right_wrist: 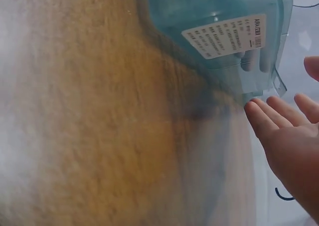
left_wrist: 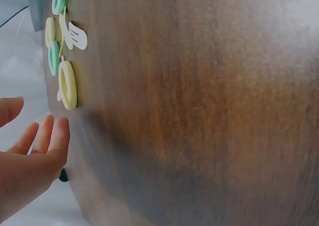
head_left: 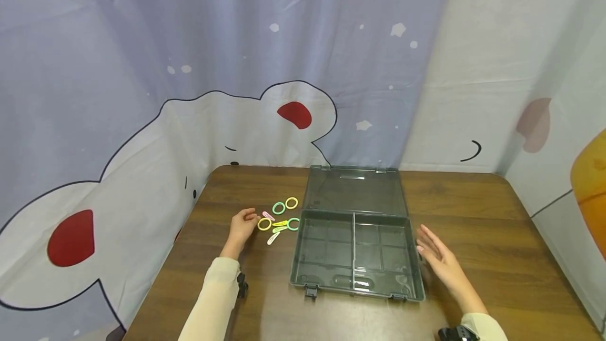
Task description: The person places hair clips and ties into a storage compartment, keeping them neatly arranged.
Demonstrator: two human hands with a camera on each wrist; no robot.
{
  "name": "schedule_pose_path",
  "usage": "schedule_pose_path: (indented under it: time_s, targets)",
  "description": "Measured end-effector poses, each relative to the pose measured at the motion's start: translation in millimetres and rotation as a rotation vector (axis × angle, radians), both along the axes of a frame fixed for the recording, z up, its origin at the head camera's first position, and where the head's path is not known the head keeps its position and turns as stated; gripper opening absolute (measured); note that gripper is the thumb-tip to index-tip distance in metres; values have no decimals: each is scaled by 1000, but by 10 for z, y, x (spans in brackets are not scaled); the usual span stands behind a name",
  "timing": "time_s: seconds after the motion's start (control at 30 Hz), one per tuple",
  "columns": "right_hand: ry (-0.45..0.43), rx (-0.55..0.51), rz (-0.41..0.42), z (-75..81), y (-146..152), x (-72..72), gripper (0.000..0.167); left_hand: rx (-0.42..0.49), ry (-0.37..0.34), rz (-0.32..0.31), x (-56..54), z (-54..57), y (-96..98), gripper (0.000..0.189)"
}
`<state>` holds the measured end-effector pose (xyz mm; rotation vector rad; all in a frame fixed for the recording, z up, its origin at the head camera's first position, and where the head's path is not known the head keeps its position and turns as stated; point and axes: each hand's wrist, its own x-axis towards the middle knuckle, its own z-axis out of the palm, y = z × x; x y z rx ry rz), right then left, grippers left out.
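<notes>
My left hand (head_left: pixel 243 225) is at the left of a small group of hair ties and hair clips, its fingers relaxed and holding nothing. Nearest to it lies a yellow hair tie (head_left: pixel 259 225); in the left wrist view this yellow ring (left_wrist: pixel 71 86) lies just beyond the fingertips. Around it are a pink hair clip (head_left: pixel 268 216), a white hair clip (head_left: pixel 273 238), yellow and green clips, and more green and yellow ties. A grey see-through plastic box (head_left: pixel 326 275) lies with its lid (head_left: pixel 355 191) open. Beside its right wall is my right hand (head_left: pixel 440 259), fingers extended, holding nothing.
A divider (head_left: pixel 353 251) splits the box into two compartments. Latches (head_left: pixel 311 291) stick out at its front edge. The brown wooden table (head_left: pixel 473 214) runs up to a printed curtain (head_left: pixel 360 67) behind. A printed label (right_wrist: pixel 227 35) is on the box's side.
</notes>
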<state>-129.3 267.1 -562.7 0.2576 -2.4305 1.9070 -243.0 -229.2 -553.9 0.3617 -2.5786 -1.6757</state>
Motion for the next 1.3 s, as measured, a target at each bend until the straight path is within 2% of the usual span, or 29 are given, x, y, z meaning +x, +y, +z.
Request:
schedule_pose_path:
  time_s: [0.23,0.5,0.77,1.13,1.3]
  targets:
    - [-46,-60,66,-56,20,6,57,8,-2,-8,12,-42,-2,37]
    - [-195,-6,75,-124,61,23,60,85,-48,41,31,-70,30,34]
    - [-201,-46,93,-156,62,9,60,42,-44,77,-11,-128,48,25]
    - [-248,-94,128,-129,54,36,64,-101,-38,97,-86,-161,77,8]
    - [-249,-105,130,-132,53,19,64,-112,-44,110,-113,-163,85,5]
